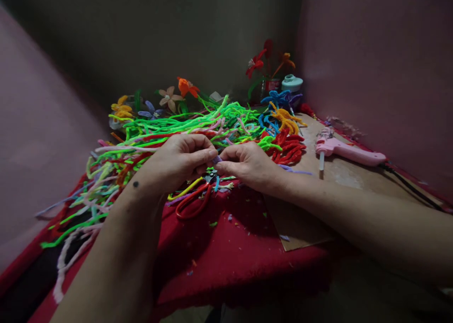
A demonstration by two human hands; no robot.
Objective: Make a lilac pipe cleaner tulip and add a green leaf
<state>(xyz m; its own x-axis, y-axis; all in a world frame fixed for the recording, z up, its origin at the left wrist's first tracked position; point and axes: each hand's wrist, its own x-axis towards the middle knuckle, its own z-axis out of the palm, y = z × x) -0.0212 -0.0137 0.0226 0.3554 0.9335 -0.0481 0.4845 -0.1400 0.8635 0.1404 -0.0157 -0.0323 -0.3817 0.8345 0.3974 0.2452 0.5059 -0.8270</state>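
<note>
The left hand (pixel 184 157) and right hand (pixel 249 165) meet near the middle of the view, just above the front edge of a heap of fuzzy stems. The fingers of each hand are drawn narrow, thumb against forefinger, pinching a small purple piece (pixel 217 159) between the 2 hands; most of it is hidden by the fingertips. Directly below lie scissors (pixel 210 177) with red handles, resting on the red-covered surface (pixel 219 247), with a yellow stem (pixel 186 190) just beside them. Tiny coloured scraps are scattered over the red cloth nearer the person. The heap behind and to the left is mostly bright green stems (pixel 184 124), mixed with pink, red and yellow lengths, some trailing over the left edge. Just beyond the right hand sit a red bundle (pixel 288 148) and an orange-yellow bundle (pixel 286 120). Farther right, a pink glue gun (pixel 348 152) lies on a brown board (pixel 300 228), a black cord (pixel 410 186) running off to the right. Along the back stand fuzzy flowers, among them an orange flower (pixel 187 87), a beige flower (pixel 170 97) and a red flower (pixel 255 64), with a pale blue-green container (pixel 292 83) near the right corner.
</note>
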